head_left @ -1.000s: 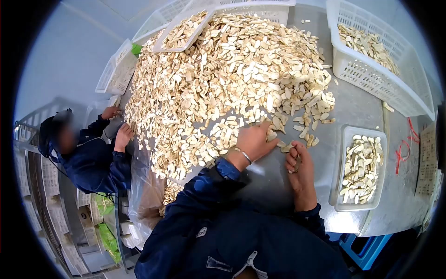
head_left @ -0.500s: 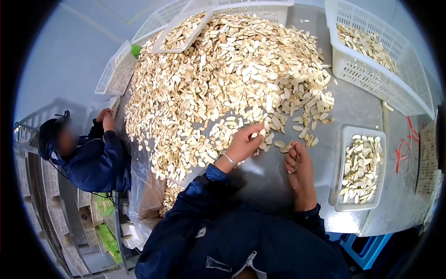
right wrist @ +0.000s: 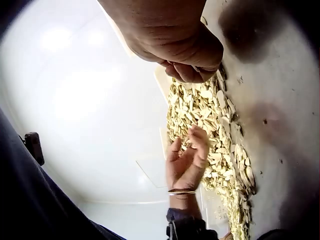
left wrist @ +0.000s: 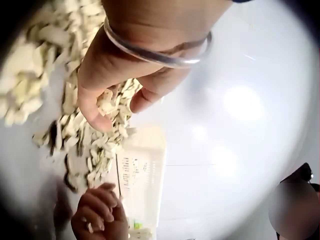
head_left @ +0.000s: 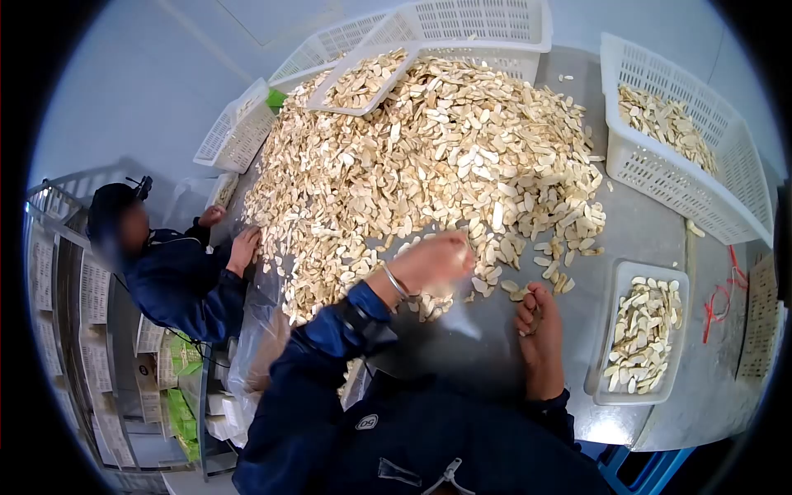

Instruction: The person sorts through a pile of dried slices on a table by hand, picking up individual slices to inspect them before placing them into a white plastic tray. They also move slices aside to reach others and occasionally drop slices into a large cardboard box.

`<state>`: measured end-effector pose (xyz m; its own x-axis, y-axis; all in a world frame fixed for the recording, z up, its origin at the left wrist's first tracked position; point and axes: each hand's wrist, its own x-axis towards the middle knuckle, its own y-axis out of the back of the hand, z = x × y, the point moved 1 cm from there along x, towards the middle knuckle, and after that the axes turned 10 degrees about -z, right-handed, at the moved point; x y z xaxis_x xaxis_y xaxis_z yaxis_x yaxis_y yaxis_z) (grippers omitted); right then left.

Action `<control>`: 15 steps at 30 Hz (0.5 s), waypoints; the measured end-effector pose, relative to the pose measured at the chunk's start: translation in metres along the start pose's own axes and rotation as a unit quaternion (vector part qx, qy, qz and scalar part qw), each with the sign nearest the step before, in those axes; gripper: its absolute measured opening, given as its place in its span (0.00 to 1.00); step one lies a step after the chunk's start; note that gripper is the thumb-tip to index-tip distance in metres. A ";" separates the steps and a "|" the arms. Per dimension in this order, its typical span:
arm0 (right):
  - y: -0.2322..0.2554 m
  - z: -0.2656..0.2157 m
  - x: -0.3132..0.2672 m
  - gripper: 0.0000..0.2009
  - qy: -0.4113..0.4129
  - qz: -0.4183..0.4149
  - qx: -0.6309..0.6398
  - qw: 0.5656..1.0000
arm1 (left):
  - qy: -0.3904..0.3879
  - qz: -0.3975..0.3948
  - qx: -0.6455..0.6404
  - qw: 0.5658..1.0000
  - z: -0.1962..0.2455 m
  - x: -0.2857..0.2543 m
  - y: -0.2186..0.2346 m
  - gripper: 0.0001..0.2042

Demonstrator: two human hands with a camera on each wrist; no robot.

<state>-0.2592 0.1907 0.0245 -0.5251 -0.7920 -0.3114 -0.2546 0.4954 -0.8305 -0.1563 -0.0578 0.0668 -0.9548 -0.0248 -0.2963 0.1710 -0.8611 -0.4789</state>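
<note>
A large heap of pale oblong slices (head_left: 371, 173) with brownish edges covers the table. My left hand (head_left: 429, 264), a bangle at its wrist and blurred in the head view, is over the loose slices at the heap's near edge. In the left wrist view, its thumb and fingers curl round a pale slice (left wrist: 106, 102). My right hand (head_left: 540, 334) stays to the right, above bare metal, its fingers curled. A small pale piece (left wrist: 90, 227) shows between those fingers in the left wrist view. Several loose slices (head_left: 516, 290) lie by its fingertips.
A shallow tray (head_left: 606, 363) of slices stands on the metal table (head_left: 462, 355) at right. Behind it is a white perforated basket (head_left: 660, 177), partly filled. Red string (head_left: 718, 305) lies beyond the tray. Another person (head_left: 177, 272) works at the heap's left side.
My left hand drew away from the right hand, then moved forward over the slices. The right hand has kept its place. The head view has tilted up. The other person's hands met, then parted.
</note>
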 end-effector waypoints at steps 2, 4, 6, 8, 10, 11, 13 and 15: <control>-0.003 -0.001 -0.002 0.09 -0.003 0.006 -0.009 1.000 | -0.101 -0.013 -0.053 0.993 0.056 0.006 0.038 0.11; -0.005 0.000 -0.003 0.09 -0.002 0.006 -0.006 1.000 | -0.263 0.066 -0.048 0.961 0.161 -0.016 -0.008 0.12; -0.003 0.001 -0.002 0.09 0.004 -0.002 0.009 1.000 | -0.355 0.134 -0.040 0.924 0.197 -0.020 -0.009 0.10; -0.002 0.000 -0.001 0.09 0.001 0.003 -0.006 1.000 | -0.373 0.192 -0.029 0.907 0.192 -0.009 0.025 0.10; -0.002 0.000 0.000 0.08 -0.001 0.004 -0.013 1.000 | -0.205 0.196 0.206 0.936 0.164 0.009 0.037 0.08; -0.002 0.001 0.000 0.08 -0.003 0.003 -0.013 1.000 | -0.190 0.295 0.233 0.907 0.147 0.021 0.038 0.06; -0.004 0.002 -0.001 0.08 -0.008 0.004 -0.012 1.000 | -0.255 0.337 0.442 0.792 0.134 0.043 0.059 0.05; -0.006 0.001 -0.002 0.08 -0.009 0.005 -0.010 1.000 | -0.305 0.366 0.629 0.614 0.139 0.058 0.056 0.05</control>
<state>-0.2564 0.1887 0.0297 -0.5128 -0.7930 -0.3288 -0.2653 0.5106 -0.8178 -0.2359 -0.1781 0.1375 -0.7128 -0.4950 0.4969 0.6520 -0.2064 0.7296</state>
